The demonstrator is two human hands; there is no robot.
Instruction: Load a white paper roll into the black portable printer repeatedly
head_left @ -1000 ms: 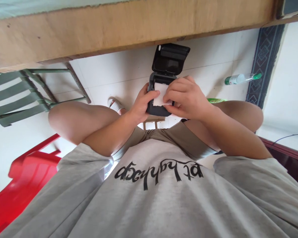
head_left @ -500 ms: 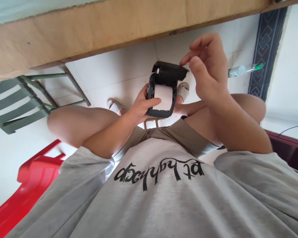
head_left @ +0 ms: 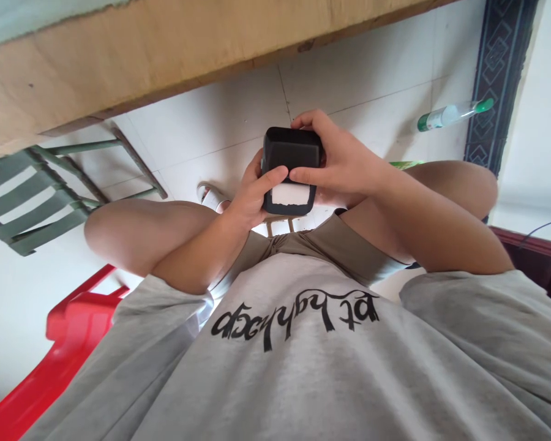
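A small black receipt printer (head_left: 290, 150) is held above my lap between both hands. Its lid lies down over the body, and a strip of white paper (head_left: 290, 194) shows past the lid's edge on the side nearer me. My left hand (head_left: 256, 193) grips the printer's left side, its thumb on top at the lid's edge. On the right side, my right hand (head_left: 333, 156) wraps round the printer, fingers at the far corner and thumb across the lid's edge. Whether the lid is fully latched I cannot tell.
A wooden table edge (head_left: 188, 73) runs across the far side. On the tiled floor at the right lies a plastic bottle (head_left: 450, 115) with a green cap. A green slatted chair (head_left: 32, 196) stands at the left, above a red plastic slide (head_left: 78, 331).
The printer's lid was raised and now lies down over the paper roll. My right hand has come down from the air onto the printer. The left hand still holds it.
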